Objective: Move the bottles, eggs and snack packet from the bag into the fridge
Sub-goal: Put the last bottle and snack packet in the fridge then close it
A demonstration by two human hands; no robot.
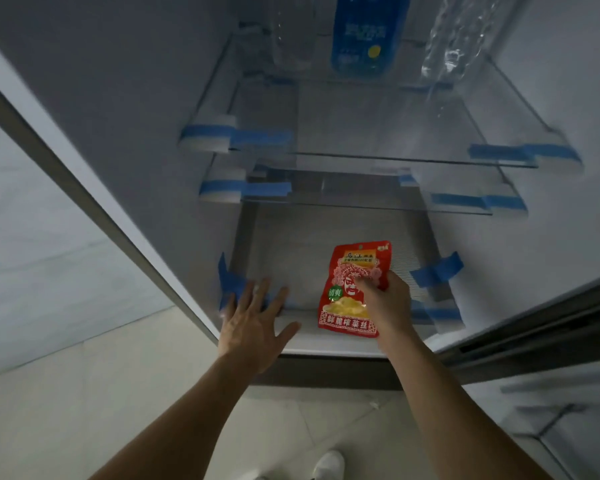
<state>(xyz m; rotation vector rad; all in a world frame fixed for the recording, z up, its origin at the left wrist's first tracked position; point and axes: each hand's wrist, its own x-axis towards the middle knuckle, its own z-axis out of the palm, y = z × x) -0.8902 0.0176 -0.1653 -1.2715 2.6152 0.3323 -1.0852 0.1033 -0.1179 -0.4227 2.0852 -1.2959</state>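
Looking down, we see our right hand (383, 303) pinching the red snack packet (350, 296) by its right edge, over the front of the bottom shelf (291, 244) of the fridge (136, 98), while our left hand (253, 320), fingers spread and holding nothing, lies at the shelf's front left corner.

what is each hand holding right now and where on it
The right hand pinches the red printed plastic snack packet at the middle of its right edge. The left hand is spread open and holds nothing.
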